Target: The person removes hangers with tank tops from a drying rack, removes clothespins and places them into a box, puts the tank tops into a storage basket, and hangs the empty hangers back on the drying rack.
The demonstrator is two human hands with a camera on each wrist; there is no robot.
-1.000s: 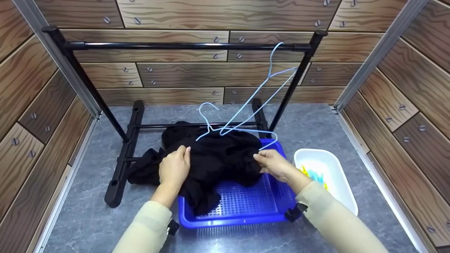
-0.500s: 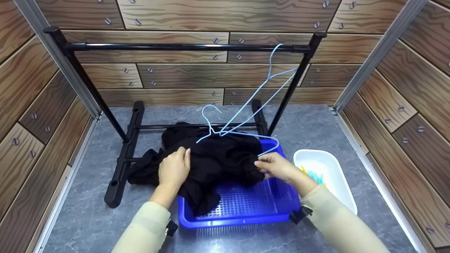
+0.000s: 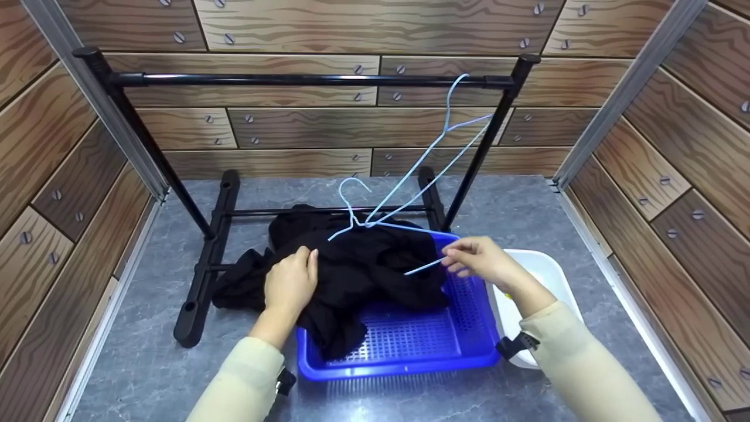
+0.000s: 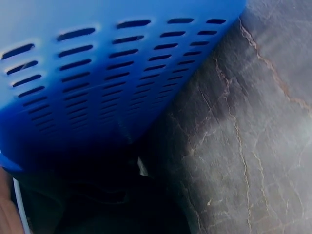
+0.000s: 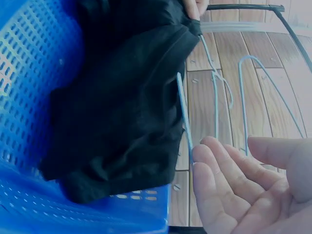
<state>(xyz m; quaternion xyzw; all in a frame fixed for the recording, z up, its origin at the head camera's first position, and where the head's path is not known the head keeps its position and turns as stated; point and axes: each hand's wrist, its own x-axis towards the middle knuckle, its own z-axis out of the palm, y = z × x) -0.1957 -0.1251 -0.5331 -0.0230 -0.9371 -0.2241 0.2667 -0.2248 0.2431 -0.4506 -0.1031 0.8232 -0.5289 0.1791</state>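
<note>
A black garment [image 3: 351, 264] lies bunched over the blue basket [image 3: 404, 369] and its far left side. My left hand [image 3: 291, 280] grips the garment's near left part in the head view. A light blue wire hanger [image 3: 351, 220] is partly inside the cloth, its hook and right side showing. At the hanger's right end is my right hand [image 3: 477, 261]. In the right wrist view, the right hand's fingers [image 5: 234, 180] are spread from the thumb, fingertips against or just beside the hanger wire [image 5: 184, 112]. Cloth hides the hanger's left end.
A black clothes rack [image 3: 304, 80] stands behind, with a second blue hanger [image 3: 425, 159] on its bar at right. A white tub [image 3: 542, 266] sits right of the basket, partly behind my right arm. Wood-patterned walls surround the grey floor [image 3: 146, 363].
My right hand has moved right, off the garment's edge to the hanger's right end. More of the hanger's lower bar now shows over the cloth. The left hand stays put.
</note>
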